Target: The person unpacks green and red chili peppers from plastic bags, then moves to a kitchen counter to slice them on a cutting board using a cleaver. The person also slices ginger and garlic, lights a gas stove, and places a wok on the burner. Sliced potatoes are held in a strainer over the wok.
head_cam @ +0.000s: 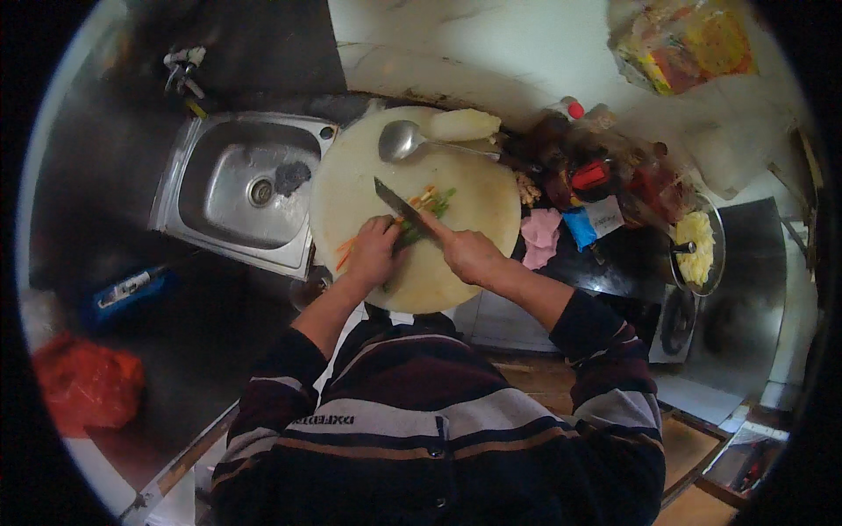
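Observation:
My right hand (472, 255) grips a kitchen knife (397, 202), its dark blade slanting up and left over a round, pale cutting board (355, 158). Beside the blade, my left hand (376, 253) presses down on orange and green vegetable strips (345, 252), with its fingertips close to the knife. Cut green and orange pieces (439, 199) lie on the far side of the blade. A metal ladle (398, 141) rests towards the back of the board, along with a pale, peeled vegetable (464, 124). My left hand hides part of the strips.
Left of the board is a stainless steel sink (223, 191) with a dark scrubber (291, 177). To the right are a pink cloth (541, 237), a blue packet (579, 228), bagged goods and bottles, and a glass lid or dish (722, 256) with pale yellow slices (694, 246). A red plastic bag (89, 384) lies far left.

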`<state>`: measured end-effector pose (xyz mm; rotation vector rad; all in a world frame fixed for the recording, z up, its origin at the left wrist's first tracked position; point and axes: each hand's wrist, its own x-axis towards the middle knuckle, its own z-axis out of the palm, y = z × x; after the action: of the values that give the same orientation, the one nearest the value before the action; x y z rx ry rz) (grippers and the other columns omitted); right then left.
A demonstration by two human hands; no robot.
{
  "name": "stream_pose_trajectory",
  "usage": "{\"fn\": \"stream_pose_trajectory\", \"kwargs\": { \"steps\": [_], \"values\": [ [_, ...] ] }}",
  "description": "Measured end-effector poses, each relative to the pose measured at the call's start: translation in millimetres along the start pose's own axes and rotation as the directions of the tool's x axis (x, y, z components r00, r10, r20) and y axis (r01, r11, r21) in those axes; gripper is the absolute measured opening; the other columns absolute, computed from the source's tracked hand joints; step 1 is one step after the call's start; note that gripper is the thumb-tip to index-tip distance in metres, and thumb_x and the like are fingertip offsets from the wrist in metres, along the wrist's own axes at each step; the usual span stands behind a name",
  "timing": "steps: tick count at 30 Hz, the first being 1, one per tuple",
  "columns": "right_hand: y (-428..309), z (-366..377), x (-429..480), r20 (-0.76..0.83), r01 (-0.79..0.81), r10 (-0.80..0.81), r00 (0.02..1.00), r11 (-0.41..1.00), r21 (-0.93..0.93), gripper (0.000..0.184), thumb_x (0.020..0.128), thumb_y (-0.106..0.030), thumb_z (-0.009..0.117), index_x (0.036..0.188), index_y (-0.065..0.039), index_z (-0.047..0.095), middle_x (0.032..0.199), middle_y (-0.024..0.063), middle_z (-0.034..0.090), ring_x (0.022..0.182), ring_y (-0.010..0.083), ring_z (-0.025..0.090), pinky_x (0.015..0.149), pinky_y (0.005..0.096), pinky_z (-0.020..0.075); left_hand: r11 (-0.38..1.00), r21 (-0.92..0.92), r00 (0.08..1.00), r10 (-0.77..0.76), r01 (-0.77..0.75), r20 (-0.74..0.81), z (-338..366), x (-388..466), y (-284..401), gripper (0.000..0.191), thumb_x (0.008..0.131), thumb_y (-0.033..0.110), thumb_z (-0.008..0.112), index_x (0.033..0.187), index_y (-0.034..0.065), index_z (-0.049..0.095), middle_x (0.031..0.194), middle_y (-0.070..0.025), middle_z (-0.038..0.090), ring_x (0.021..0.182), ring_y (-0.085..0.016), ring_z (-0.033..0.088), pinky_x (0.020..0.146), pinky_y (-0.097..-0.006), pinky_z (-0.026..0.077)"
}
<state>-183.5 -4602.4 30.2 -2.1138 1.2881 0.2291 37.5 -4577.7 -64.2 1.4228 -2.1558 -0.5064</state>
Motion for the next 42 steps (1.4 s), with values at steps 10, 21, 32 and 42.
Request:
{"fn": "stream_pose_trajectory", "kwargs": {
  "steps": [10,21,32,42],
  "values": [
    [10,25,31,-0.215,0.099,-0.070,0.974,0.987,0.129,0.081,0.088,-0.006,0.047,0.158,-0.026,0.013,0.081,0.0283,0.066,0.074,0.0456,0.065,0.070,0.0540,0.0514,1.000,0.003,0.999,0.004,-0.004,-0.038,6,3,0,0.054,0.071,0.016,0.076,0.120,0.0027,0.058,0.122,-0.0194,0.055,0.115,-0.038,0.051,0.099,-0.0478,0.042],
    [-7,16,4,-0.052,0.058,-0.057,0.997,0.998,0.022,0.084,0.088,-0.007,0.050,0.159,-0.026,0.010,0.078,0.0267,0.067,0.070,0.0450,0.065,0.067,0.0541,0.0516,0.999,0.037,0.997,-0.027,0.029,-0.067,4,-16,-3,0.037,0.075,0.020,0.075,0.104,0.0007,0.061,0.114,-0.0182,0.059,0.109,-0.037,0.054,0.095,-0.0469,0.044],
    [-4,33,28,-0.146,0.076,-0.066,0.987,0.995,0.064,0.083,0.088,-0.008,0.049,0.159,-0.028,0.010,0.082,0.0279,0.067,0.074,0.0448,0.065,0.070,0.0542,0.0515,0.999,0.042,0.998,0.019,-0.017,-0.054,5,-12,-2,0.035,0.075,0.017,0.073,0.104,0.0019,0.061,0.117,-0.0175,0.059,0.111,-0.038,0.054,0.097,-0.0475,0.043],
    [-20,23,0,-0.016,0.044,-0.043,0.999,0.998,0.039,0.081,0.089,-0.008,0.047,0.159,-0.028,0.010,0.083,0.0275,0.067,0.073,0.0454,0.066,0.068,0.0553,0.0516,0.999,-0.032,0.994,0.008,-0.012,-0.113,-3,-25,-3,0.034,0.073,0.015,0.075,0.100,0.0008,0.061,0.115,-0.0193,0.058,0.111,-0.040,0.053,0.096,-0.0478,0.044]
  ]
}}
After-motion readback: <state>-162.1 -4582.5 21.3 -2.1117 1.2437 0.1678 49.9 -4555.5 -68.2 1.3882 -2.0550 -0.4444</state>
